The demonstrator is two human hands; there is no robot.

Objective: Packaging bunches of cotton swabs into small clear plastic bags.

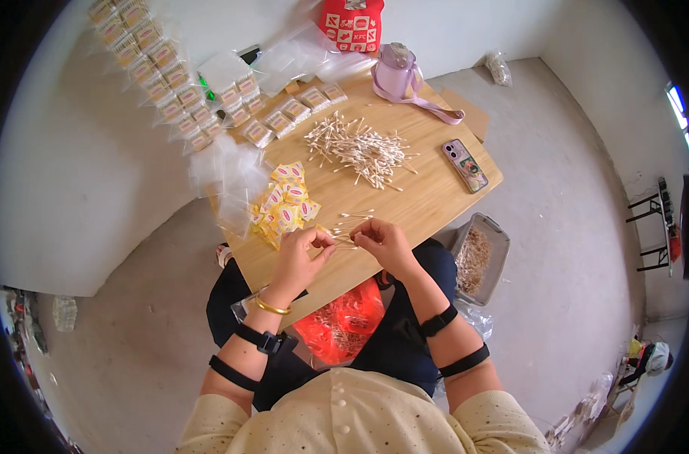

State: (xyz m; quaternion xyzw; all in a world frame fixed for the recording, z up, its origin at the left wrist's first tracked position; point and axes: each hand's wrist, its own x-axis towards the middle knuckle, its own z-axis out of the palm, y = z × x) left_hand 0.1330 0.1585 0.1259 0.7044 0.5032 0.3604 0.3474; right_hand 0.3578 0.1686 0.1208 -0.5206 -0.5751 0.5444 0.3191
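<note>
My left hand (305, 251) and my right hand (382, 240) meet over the near edge of a small wooden table (427, 198). Between their fingertips they pinch a small bunch of cotton swabs (344, 242), held level. A few loose swabs (352, 219) lie on the table just beyond my fingers. A big heap of cotton swabs (359, 149) lies in the table's middle. Yellow sachets (285, 204) are piled just left of my left hand.
Clear plastic bags (227, 178) hang over the table's left edge, packed swab packets (284, 117) line its far side. A lilac bottle with strap (396, 72) and a phone (465, 165) lie right. A red bag (343, 321) rests on my lap, a grey tray (480, 257) on the floor.
</note>
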